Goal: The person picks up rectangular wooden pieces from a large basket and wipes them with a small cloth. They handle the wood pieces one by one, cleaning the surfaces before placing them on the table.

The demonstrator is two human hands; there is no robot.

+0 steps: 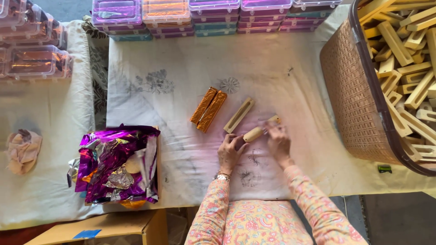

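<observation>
A short wooden stick (pixel 255 133) lies tilted on the white cloth, and both of my hands are on it. My left hand (pixel 229 152) grips its lower left end. My right hand (pixel 278 139) pinches the upper right end with its fingers closed on it. Just beyond them lies a slotted wooden block (pixel 239 115), also tilted. Two sticks wrapped in orange foil (pixel 208 109) rest side by side to the left of the block.
A brown woven basket (pixel 352 90) full of wooden blocks stands at the right. A box of purple and silver foil sheets (pixel 116 163) sits at the left. Stacked clear plastic cases (pixel 165 16) line the far edge. A crumpled cloth (pixel 22 150) lies far left.
</observation>
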